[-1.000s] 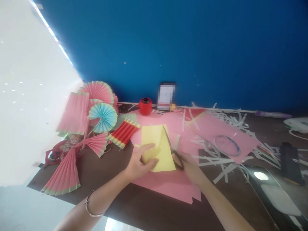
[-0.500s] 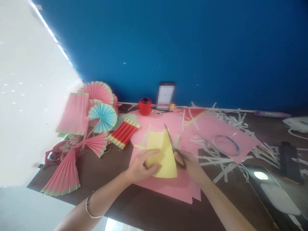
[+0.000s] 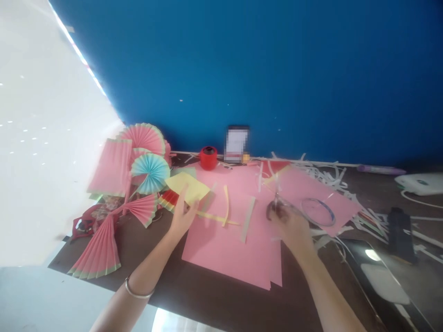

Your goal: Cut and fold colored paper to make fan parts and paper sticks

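Note:
My left hand (image 3: 182, 216) pinches a yellow sheet of paper (image 3: 187, 186) and holds it out to the left, over the red pleated piece (image 3: 168, 200). My right hand (image 3: 290, 226) is closed round the handles of a pair of scissors (image 3: 276, 203), whose blades point up and away above the pink sheets (image 3: 228, 244). Between my hands, thin yellow strips (image 3: 224, 213) lie on the pink paper.
Pink pleated fans (image 3: 100, 249) and a blue-and-pink rosette (image 3: 150, 171) are piled at the left. A red tape roll (image 3: 208, 157) stands by the blue wall. A clear tape ring (image 3: 317, 211), white paper strips (image 3: 328, 173), a black object (image 3: 399, 228) and a glossy tablet (image 3: 387, 281) lie at the right.
My left hand has carried the yellow sheet to the left, off the pink paper. My right hand has pulled the scissors away to the right. Cut yellow strips now lie between them.

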Tool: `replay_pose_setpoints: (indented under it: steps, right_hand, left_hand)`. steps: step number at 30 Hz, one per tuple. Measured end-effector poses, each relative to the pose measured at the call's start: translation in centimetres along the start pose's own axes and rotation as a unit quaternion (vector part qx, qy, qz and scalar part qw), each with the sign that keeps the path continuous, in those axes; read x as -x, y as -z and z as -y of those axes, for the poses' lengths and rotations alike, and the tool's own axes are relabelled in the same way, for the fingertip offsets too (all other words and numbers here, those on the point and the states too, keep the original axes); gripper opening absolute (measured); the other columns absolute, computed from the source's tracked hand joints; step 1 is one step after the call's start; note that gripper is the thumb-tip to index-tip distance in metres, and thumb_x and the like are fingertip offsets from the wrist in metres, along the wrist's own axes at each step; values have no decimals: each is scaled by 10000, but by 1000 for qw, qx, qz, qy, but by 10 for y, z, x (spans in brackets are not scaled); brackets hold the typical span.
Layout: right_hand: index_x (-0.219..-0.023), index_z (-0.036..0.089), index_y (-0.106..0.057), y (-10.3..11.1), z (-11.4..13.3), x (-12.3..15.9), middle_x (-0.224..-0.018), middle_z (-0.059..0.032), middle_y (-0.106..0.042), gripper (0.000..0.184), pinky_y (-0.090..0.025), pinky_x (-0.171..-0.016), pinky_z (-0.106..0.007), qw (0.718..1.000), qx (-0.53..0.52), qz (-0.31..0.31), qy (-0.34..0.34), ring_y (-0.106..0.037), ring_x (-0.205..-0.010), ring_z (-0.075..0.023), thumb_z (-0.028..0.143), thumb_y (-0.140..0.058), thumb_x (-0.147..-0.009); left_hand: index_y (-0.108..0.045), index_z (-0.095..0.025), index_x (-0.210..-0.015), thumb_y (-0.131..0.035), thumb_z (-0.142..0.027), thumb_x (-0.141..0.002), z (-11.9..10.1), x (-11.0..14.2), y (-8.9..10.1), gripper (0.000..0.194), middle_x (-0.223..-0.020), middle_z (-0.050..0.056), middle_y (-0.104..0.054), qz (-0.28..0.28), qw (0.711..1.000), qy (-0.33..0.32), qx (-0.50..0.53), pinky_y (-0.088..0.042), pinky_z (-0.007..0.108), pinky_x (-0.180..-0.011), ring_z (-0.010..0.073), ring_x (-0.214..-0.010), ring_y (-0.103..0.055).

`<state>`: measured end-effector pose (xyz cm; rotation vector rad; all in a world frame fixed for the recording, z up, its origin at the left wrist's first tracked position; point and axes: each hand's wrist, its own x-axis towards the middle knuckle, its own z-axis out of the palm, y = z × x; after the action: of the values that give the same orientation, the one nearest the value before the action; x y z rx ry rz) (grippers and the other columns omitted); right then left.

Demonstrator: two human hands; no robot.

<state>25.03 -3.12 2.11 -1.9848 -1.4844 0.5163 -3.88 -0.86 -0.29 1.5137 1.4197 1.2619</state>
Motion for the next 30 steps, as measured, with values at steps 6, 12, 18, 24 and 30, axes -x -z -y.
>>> replay_pose_setpoints:
  steps: [6, 12, 18, 24, 30]
  right_hand:
    - [-934, 160, -592, -14, -22, -5, -937, -136, -612, 310, -431, -768, -390, 986, 74, -101, 107, -551, -912, -270, 391, -431, -801]
    - [-818, 171, -635, -46, 26, 16, -1065, -131, -558, 237, -358, -881, -433, 949, 183, -89, 243, -482, -1012, -279, 316, -448, -825]
    - [-705, 185, -619, -55, 74, 10, -847, -81, -603, 129, -380, -740, -315, 973, 146, 42, 172, -525, -884, -233, 226, -505, -752]
    - [-771, 177, -612, -55, 74, 6, -863, -79, -610, 153, -372, -689, -287, 980, 111, 67, 154, -536, -855, -217, 268, -488, -776]
    - [-670, 159, -568, -63, 63, 2, -838, -103, -583, 102, -361, -692, -298, 977, 98, 111, 155, -531, -832, -220, 193, -504, -742]
  left_hand:
    - [-386, -179, -1313, -512, -339, -829, 6, -8, 15, 525, -871, 51, -604, -18, 989, -2, -148, -488, 340, -740, 158, -720, -581]
    - [-590, -142, -1053, -501, -214, -820, 16, -11, 13, 260, -970, 112, -529, -82, 968, -80, -223, -453, 403, -857, 221, -928, -549]
    - [-549, -153, -1126, -536, -190, -793, 10, -10, 15, 335, -1366, 179, -238, -172, 925, -154, -300, -316, 515, -990, 339, -1272, -278]
    - [-545, -158, -1083, -479, -97, -791, 7, -8, 12, 305, -1107, 138, -526, -98, 926, -246, -269, -382, 458, -935, 257, -1115, -442]
    - [-563, -167, -1021, -448, -79, -798, 15, -6, 2, 265, -990, 97, -585, -50, 942, -273, -189, -453, 399, -852, 214, -986, -509]
